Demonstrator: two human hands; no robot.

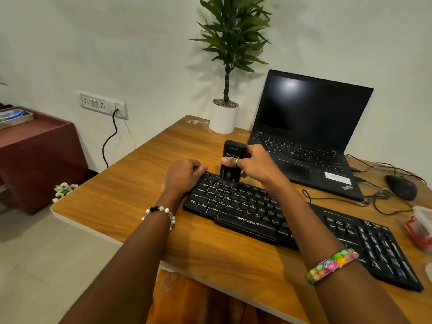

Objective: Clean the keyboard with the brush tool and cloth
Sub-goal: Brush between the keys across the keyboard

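Right hand [253,163] gripping black brush tool [231,161] upright on keyboard [275,216] far-left keys; left hand [184,176] curled on keyboard's left edge. Keyboard on desk [121,195], near laptop [308,134].

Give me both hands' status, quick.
Left hand: curled, resting on the keyboard corner; grip unclear.
Right hand: holding the brush tool on the keys.

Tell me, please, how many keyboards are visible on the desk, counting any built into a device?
2. The black external keyboard lies across the front of the desk, under both hands. The laptop, behind it to the right, has its own built-in keyboard. None other shows.
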